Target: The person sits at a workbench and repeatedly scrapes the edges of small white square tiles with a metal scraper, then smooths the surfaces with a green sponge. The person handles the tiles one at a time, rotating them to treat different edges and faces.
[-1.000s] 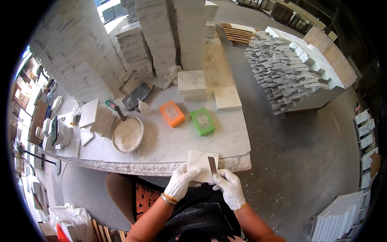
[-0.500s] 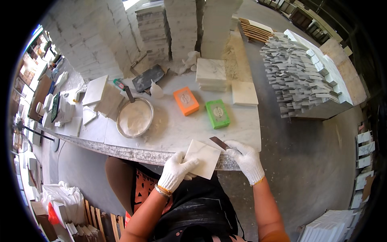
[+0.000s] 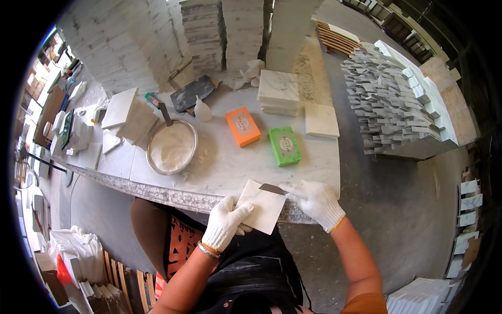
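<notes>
I see first the big stacks of white marble tiles [image 3: 157,47] that stand like a wall at the far side, and to the right a pallet of grey-white cut pieces [image 3: 392,99], well apart from the table across a strip of bare concrete floor [image 3: 387,209]. This strip is the widest open room in the view.

The marble table [image 3: 225,162] runs from left to right, and its rough front edge is close to my body. The left part of it is crowded with loose tiles and small tools; the middle front part is bare.

The only container I can read is the round metal bowl [image 3: 171,146]. It holds a white paste or powder, and a dark tool handle leans in it at the far rim. Near it stands a small white bottle [image 3: 202,110]. To the right lie an orange block [image 3: 242,126] and a green block [image 3: 284,146], just beside each other but apart. Behind them is a short stack of square tiles [image 3: 278,93], and one cream tile [image 3: 321,120] lies flat near the right edge.

My left hand [image 3: 226,222], in a white glove, is closed on the lower left side of a small white tile [image 3: 263,205], which it holds over the front edge of the table. My right hand [image 3: 314,201], also gloved, grips a thin dark blade [image 3: 272,189] that lies against the upper edge of the tile.
</notes>
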`<state>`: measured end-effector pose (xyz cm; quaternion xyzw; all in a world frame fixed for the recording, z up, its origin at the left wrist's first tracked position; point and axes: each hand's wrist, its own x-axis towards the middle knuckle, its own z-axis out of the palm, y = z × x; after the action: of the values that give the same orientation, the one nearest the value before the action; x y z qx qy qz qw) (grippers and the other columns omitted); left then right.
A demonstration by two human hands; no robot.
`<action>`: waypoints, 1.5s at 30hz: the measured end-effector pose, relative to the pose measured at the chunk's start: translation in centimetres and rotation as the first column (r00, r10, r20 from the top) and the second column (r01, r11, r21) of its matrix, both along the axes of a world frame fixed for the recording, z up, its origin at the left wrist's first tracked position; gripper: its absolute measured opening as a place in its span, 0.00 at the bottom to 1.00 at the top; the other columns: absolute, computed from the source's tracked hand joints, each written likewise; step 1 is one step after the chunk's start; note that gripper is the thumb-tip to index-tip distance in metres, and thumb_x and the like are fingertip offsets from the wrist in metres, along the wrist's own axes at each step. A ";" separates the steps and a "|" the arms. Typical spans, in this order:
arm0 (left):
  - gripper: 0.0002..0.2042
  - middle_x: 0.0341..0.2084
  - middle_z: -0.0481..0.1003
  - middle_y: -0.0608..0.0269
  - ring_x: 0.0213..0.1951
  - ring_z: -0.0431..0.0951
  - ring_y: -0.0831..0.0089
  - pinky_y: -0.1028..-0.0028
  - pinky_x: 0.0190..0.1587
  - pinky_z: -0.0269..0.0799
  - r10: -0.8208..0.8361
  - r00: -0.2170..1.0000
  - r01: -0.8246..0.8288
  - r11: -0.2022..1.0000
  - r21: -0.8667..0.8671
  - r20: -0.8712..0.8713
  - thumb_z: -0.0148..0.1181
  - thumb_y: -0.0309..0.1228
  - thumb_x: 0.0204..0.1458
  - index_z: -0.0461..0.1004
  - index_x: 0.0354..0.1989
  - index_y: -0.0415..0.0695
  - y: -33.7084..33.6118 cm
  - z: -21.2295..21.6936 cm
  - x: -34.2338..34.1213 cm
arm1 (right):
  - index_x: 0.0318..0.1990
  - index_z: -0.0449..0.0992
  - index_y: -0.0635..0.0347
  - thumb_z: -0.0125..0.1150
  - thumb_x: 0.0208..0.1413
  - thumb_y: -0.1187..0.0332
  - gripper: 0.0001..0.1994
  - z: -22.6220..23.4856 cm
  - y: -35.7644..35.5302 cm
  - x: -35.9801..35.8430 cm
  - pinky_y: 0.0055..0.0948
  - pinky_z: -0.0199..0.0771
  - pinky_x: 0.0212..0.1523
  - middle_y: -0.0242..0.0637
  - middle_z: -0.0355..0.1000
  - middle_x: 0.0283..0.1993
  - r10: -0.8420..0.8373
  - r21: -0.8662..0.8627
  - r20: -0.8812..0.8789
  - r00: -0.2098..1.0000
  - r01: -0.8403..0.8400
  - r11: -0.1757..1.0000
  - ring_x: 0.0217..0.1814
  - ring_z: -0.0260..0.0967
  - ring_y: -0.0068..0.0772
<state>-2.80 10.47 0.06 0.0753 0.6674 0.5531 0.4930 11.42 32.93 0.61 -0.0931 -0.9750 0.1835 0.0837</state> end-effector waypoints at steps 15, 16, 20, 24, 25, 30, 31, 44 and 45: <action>0.19 0.27 0.79 0.58 0.20 0.77 0.77 0.82 0.21 0.70 0.066 0.997 -0.067 0.997 0.024 0.031 0.61 0.36 0.60 0.73 0.49 0.30 0.3 0.0 0.4 | 0.56 0.82 0.43 0.58 0.53 0.72 0.22 -0.5 -1.3 0.7 0.36 0.75 0.28 0.34 0.72 0.27 -0.051 0.104 -0.086 0.995 0.059 0.993 0.26 0.70 0.36; 0.19 0.27 0.79 0.58 0.20 0.77 0.77 0.82 0.21 0.70 0.073 0.997 -0.074 0.997 0.025 0.035 0.61 0.37 0.60 0.73 0.49 0.30 0.3 -0.1 0.4 | 0.57 0.81 0.43 0.58 0.53 0.72 0.22 -0.4 -1.5 0.6 0.35 0.75 0.29 0.34 0.72 0.27 -0.054 0.106 -0.085 0.995 0.063 0.992 0.26 0.70 0.35; 0.19 0.26 0.78 0.59 0.20 0.76 0.77 0.81 0.21 0.70 0.096 0.995 -0.096 0.995 0.037 0.026 0.62 0.37 0.60 0.74 0.48 0.29 0.3 -0.1 0.6 | 0.60 0.79 0.44 0.57 0.54 0.74 0.25 -0.2 -1.7 0.8 0.36 0.75 0.28 0.34 0.72 0.28 -0.049 0.155 -0.059 0.997 0.057 0.986 0.26 0.71 0.36; 0.18 0.26 0.78 0.60 0.19 0.75 0.78 0.81 0.20 0.70 0.122 0.993 -0.122 0.992 0.040 0.000 0.62 0.36 0.59 0.74 0.47 0.30 0.4 -0.3 1.0 | 0.61 0.78 0.43 0.57 0.54 0.73 0.25 -1.2 -2.0 1.5 0.36 0.75 0.27 0.35 0.73 0.29 -0.067 0.162 -0.099 0.993 0.082 0.983 0.26 0.72 0.38; 0.18 0.26 0.78 0.60 0.19 0.75 0.78 0.81 0.20 0.70 0.123 0.992 -0.123 0.992 0.035 -0.011 0.62 0.36 0.59 0.75 0.47 0.31 0.4 -0.5 1.0 | 0.60 0.78 0.43 0.57 0.54 0.73 0.25 -1.2 -2.2 1.6 0.37 0.75 0.27 0.35 0.73 0.30 -0.075 0.165 -0.099 0.992 0.091 0.982 0.26 0.72 0.39; 0.17 0.26 0.78 0.61 0.19 0.75 0.79 0.81 0.20 0.70 0.142 0.990 -0.141 0.989 0.039 -0.019 0.63 0.36 0.59 0.75 0.46 0.32 0.5 -0.6 1.2 | 0.60 0.78 0.43 0.57 0.57 0.70 0.22 -1.3 -3.5 2.3 0.38 0.75 0.26 0.35 0.73 0.30 -0.170 0.108 -0.089 0.981 0.180 0.978 0.25 0.73 0.41; 0.17 0.27 0.78 0.61 0.19 0.75 0.79 0.81 0.21 0.70 0.141 0.990 -0.140 0.989 0.038 -0.023 0.63 0.36 0.59 0.75 0.46 0.32 0.5 -0.6 1.2 | 0.60 0.79 0.43 0.57 0.58 0.70 0.21 -1.4 -3.7 2.3 0.38 0.75 0.26 0.36 0.73 0.29 -0.180 0.101 -0.108 0.978 0.191 0.976 0.25 0.73 0.41; 0.19 0.29 0.78 0.59 0.21 0.77 0.78 0.81 0.21 0.72 0.104 0.992 -0.103 0.994 0.031 -0.065 0.63 0.37 0.60 0.74 0.47 0.31 0.4 -0.1 1.1 | 0.52 0.82 0.54 0.63 0.61 0.72 0.13 -0.8 -4.1 2.1 0.32 0.78 0.41 0.42 0.81 0.42 -0.248 -0.174 -0.177 0.952 0.218 0.960 0.40 0.80 0.40; 0.19 0.29 0.78 0.59 0.21 0.77 0.78 0.81 0.21 0.73 0.100 0.993 -0.099 0.995 0.032 -0.067 0.63 0.37 0.60 0.74 0.47 0.31 0.4 -0.2 1.0 | 0.53 0.82 0.54 0.63 0.61 0.73 0.13 -0.5 -3.8 1.8 0.31 0.78 0.43 0.41 0.82 0.44 -0.261 -0.167 -0.130 0.957 0.238 0.957 0.43 0.81 0.39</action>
<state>-1.76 10.90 -0.10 0.0679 0.6790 0.5834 0.4405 13.17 29.18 0.16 -0.2075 -0.9297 0.2508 0.1723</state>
